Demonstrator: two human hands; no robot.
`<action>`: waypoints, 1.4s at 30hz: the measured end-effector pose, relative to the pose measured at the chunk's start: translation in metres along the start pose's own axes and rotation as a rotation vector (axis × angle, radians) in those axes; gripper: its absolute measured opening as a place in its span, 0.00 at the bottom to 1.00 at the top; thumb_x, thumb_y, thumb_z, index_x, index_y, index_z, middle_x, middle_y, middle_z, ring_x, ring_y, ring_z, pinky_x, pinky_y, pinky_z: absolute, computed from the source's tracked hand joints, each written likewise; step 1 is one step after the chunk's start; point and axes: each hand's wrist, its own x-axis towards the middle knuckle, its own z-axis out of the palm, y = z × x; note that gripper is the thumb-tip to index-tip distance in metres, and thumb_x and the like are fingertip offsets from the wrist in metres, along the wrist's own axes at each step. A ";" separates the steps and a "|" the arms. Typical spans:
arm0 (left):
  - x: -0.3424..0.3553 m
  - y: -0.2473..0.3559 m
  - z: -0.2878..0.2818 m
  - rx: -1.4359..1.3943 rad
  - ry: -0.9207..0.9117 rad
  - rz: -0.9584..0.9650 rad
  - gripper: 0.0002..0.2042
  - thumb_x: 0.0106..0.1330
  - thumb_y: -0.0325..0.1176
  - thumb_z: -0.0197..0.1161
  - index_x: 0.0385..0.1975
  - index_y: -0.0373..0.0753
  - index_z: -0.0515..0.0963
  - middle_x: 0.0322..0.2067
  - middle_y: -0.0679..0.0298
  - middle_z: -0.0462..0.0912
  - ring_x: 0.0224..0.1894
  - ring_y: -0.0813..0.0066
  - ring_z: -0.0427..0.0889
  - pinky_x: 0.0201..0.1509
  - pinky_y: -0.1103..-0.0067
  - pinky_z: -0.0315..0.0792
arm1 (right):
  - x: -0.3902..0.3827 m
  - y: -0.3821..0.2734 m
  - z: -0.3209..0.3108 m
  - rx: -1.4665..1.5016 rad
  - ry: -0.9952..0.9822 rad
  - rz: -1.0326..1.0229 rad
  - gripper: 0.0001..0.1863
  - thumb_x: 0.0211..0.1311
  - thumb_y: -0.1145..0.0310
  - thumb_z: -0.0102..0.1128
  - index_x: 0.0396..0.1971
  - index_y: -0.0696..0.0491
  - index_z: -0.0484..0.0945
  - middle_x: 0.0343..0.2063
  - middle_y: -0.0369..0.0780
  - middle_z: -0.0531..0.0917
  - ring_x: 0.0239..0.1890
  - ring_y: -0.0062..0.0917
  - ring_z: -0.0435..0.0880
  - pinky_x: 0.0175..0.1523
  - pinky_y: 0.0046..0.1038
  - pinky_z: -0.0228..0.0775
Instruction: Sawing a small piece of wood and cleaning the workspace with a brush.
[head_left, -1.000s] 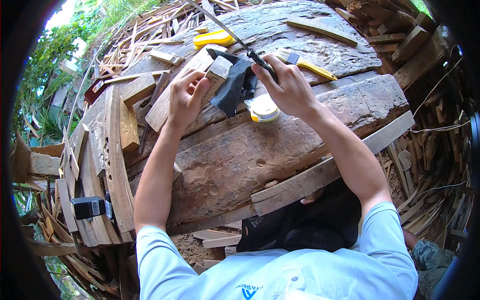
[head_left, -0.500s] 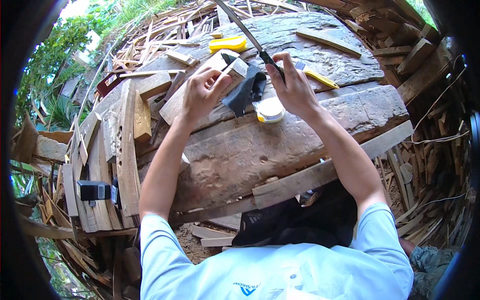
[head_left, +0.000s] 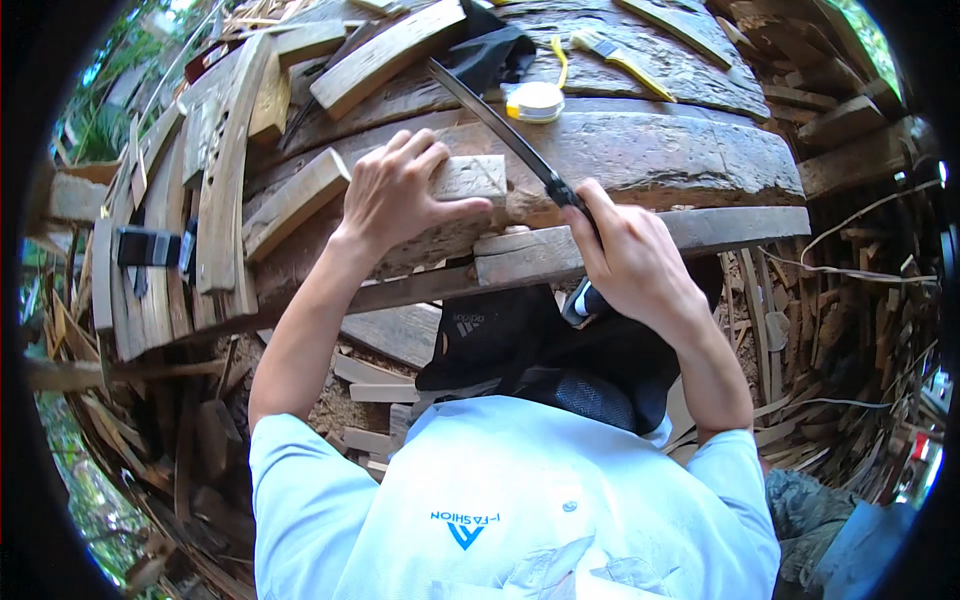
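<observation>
My left hand [head_left: 398,190] lies over a short, pale wood block [head_left: 474,178] near the front of the big rough timber [head_left: 690,160]. Its fingers curl across the block's far side, and the thumb stretches along the near side. In my right hand [head_left: 632,250] is the black handle of a narrow, slightly curved hand saw [head_left: 490,112]; its teeth are too small to make out. The blade points up and to the left, passing just right of the block. Whether it touches the block I cannot tell.
Beyond the block lie a white-and-yellow tape measure [head_left: 536,101], a yellow-handled brush [head_left: 628,66], a black cloth [head_left: 500,52] and a thick wood piece [head_left: 388,56]. Another offcut [head_left: 296,205] and a black box [head_left: 148,247] are on the left. Wood scraps fill the right side.
My left hand has brought the wood block nearer and set it on the front timber. My right hand has come nearer with the saw. The view has tilted down.
</observation>
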 end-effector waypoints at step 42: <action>0.003 -0.014 0.015 0.025 0.049 0.110 0.39 0.50 0.77 0.69 0.35 0.38 0.88 0.35 0.62 0.85 0.40 0.64 0.88 0.44 0.68 0.86 | -0.020 -0.024 0.048 -0.210 -0.113 0.039 0.07 0.72 0.72 0.53 0.42 0.60 0.71 0.24 0.47 0.85 0.30 0.41 0.88 0.35 0.40 0.80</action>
